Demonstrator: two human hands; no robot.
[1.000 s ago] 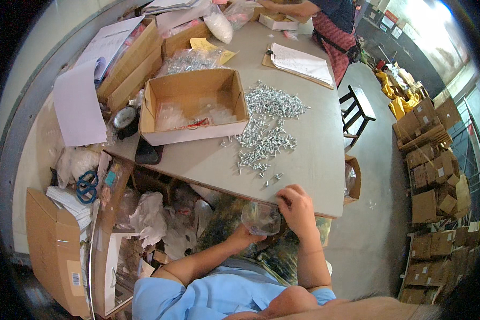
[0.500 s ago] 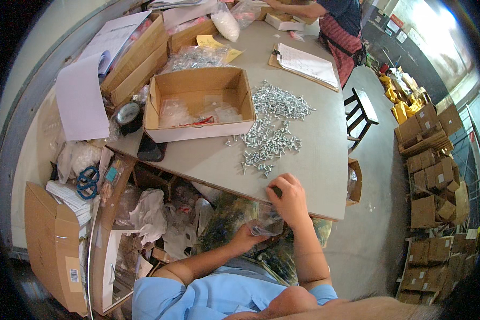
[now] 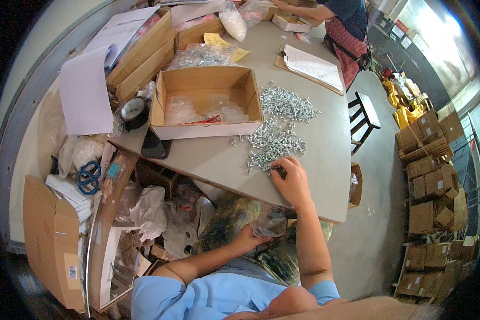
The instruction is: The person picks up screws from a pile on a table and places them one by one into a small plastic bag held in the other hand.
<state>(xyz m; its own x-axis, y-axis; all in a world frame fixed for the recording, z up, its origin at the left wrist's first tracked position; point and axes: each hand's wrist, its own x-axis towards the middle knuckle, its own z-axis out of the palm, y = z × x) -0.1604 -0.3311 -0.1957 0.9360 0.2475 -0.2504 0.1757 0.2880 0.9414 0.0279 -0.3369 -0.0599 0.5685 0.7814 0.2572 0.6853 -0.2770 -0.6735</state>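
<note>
A loose heap of small silver screws (image 3: 280, 141) lies on the grey table, drawn out toward its near edge. My right hand (image 3: 292, 181) bends its fingers down onto the nearest screws. Its fingers are curled together, and the fingertips are partly hidden, so what they pinch cannot be made out. Below the table's front edge, my left hand (image 3: 249, 238) is closed on a clear plastic bag (image 3: 272, 223), held beneath my right forearm. An open cardboard box (image 3: 205, 130) left of the screws has small clear bags (image 3: 178, 110) and a red item inside.
A clipboard with paper (image 3: 312, 68) lies farther back. A black phone (image 3: 154, 146) and a roll of tape (image 3: 133, 112) are left of the box. Across the table stands another person (image 3: 346, 32). Crumpled plastic bags (image 3: 152, 208) fill the space under the table's left side.
My right hand has moved forward from the table's near edge to the closest screws. My left hand still holds the plastic bag in about the same place.
</note>
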